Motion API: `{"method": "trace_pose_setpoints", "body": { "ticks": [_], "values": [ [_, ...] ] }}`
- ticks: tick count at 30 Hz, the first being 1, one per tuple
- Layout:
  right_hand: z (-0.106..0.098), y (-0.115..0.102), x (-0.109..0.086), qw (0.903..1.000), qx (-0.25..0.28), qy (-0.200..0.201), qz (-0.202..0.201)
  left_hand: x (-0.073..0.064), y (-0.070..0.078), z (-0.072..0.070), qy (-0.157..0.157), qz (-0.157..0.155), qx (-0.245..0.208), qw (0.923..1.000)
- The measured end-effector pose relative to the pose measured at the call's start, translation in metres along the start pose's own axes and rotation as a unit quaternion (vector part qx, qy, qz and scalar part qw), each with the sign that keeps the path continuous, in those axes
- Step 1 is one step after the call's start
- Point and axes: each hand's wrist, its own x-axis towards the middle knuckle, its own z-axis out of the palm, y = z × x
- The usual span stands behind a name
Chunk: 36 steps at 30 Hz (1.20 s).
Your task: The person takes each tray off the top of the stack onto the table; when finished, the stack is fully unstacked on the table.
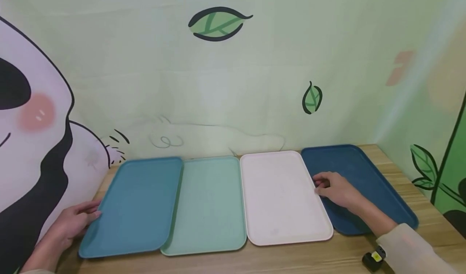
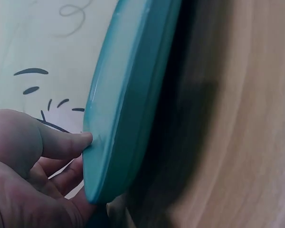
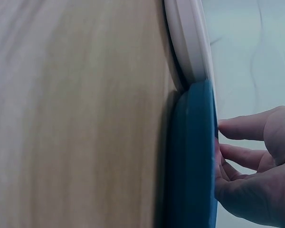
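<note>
In the head view, my left hand point(image 1: 70, 224) grips the left edge of a medium blue tray point(image 1: 140, 205), its thumb point(image 2: 76, 144) on the rim and other fingers partly hidden beneath. That tray's right side overlaps a mint green tray point(image 1: 211, 205). To the right lies a pale pinkish-white tray point(image 1: 282, 197). My right hand point(image 1: 336, 189) pinches the right edge of this pale tray, fingers bent and fingertips partly hidden at the rim. Beneath the right hand and wrist is a dark blue tray point(image 1: 378, 193), partly covered by the pale one.
All the trays lie in a row on a wood-grain table point(image 1: 291, 260). Behind stands a pale green wall point(image 1: 276, 63) with a painted panda and leaves. A small black device point(image 1: 374, 260) sits at the right sleeve point(image 1: 411, 245).
</note>
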Motion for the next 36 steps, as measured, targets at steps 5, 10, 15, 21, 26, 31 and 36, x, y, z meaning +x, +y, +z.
{"method": "trace_pose_setpoints", "body": {
  "ticks": [5,10,15,21,26,31,36],
  "values": [
    [0.0,-0.002,0.0,1.0,0.002,0.001,-0.001,0.007,-0.009,-0.002,0.016,-0.008,0.002,0.9998],
    [0.001,-0.003,0.0,1.0,-0.001,0.001,-0.003,0.013,-0.016,-0.008,0.024,-0.021,0.009,0.9994],
    [0.001,-0.004,0.0,1.0,0.001,0.001,-0.005,0.015,-0.021,-0.011,0.042,-0.023,0.013,0.9988],
    [0.001,-0.005,0.001,1.0,-0.005,0.001,-0.007,0.011,-0.022,-0.01,0.082,-0.023,0.018,0.9962],
    [0.002,-0.004,0.003,0.9999,-0.011,0.003,-0.002,0.005,-0.016,-0.005,0.105,-0.023,0.038,0.9935],
    [0.003,-0.006,0.004,0.9999,-0.015,0.003,-0.001,-0.002,-0.01,-0.002,0.134,-0.005,0.094,0.9864],
    [0.003,-0.006,0.004,0.9999,-0.016,0.002,-0.003,-0.001,-0.01,0.001,0.138,-0.012,0.114,0.9838]
  ]
}}
